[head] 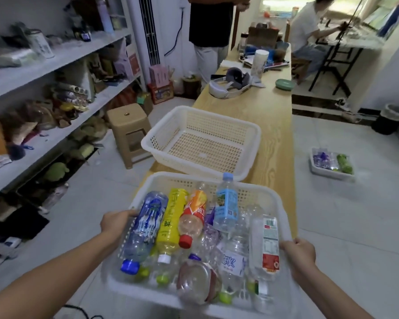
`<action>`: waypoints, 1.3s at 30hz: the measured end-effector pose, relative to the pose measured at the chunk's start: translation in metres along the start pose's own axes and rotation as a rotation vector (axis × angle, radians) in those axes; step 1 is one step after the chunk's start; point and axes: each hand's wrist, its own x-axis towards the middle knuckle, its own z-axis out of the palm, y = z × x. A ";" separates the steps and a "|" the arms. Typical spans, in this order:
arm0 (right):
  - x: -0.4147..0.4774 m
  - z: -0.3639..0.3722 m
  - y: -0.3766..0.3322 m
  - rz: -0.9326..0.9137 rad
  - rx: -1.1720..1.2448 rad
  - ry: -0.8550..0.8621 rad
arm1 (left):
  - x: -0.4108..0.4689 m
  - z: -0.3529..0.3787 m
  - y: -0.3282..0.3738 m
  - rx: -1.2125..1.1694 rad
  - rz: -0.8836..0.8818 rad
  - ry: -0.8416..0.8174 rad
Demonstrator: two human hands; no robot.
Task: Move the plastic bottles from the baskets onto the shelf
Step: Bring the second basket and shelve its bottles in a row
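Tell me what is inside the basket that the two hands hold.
The basket holds a pile of plastic bottles: on top a blue-capped bottle, a yellow bottle, a red-capped bottle and a blue-labelled bottle. Clear bottles lie beneath, partly covered, so their number cannot be counted.

Shows a long wooden table (270,125) on pale floor tiles (332,215). Has a tan stool (127,125) left of the table, a black bin (392,118) right, a bright window (274,2) beyond.

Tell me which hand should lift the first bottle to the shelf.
Left, probably. The left hand grips the full basket by its rim on the shelf side, beside the blue-capped bottle; the right hand holds the rim away from the shelf.
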 end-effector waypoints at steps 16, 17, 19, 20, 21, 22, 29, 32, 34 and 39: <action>0.036 0.065 -0.064 0.075 -0.044 0.196 | 0.121 0.075 0.091 0.022 0.055 -0.234; 0.044 0.066 -0.069 0.075 -0.045 0.199 | 0.124 0.082 0.096 0.025 0.048 -0.237; 0.062 0.068 -0.079 0.080 -0.057 0.208 | 0.131 0.096 0.105 0.025 0.042 -0.239; 0.072 0.070 -0.084 0.078 -0.066 0.210 | 0.134 0.103 0.111 0.022 0.043 -0.235; 0.083 0.072 -0.089 0.071 -0.078 0.210 | 0.138 0.111 0.117 0.017 0.052 -0.230; 0.093 0.073 -0.094 0.065 -0.090 0.208 | 0.141 0.119 0.123 0.013 0.059 -0.228; 0.156 0.083 -0.148 0.042 -0.114 0.169 | 0.159 0.170 0.154 -0.058 0.027 -0.232; 0.182 0.088 -0.168 0.011 -0.106 0.150 | 0.169 0.191 0.169 -0.062 0.037 -0.222; 0.199 0.091 -0.178 0.003 -0.103 0.148 | 0.176 0.204 0.178 -0.064 0.037 -0.205; 0.231 0.098 -0.201 -0.017 -0.090 0.124 | 0.188 0.228 0.193 -0.047 0.055 -0.176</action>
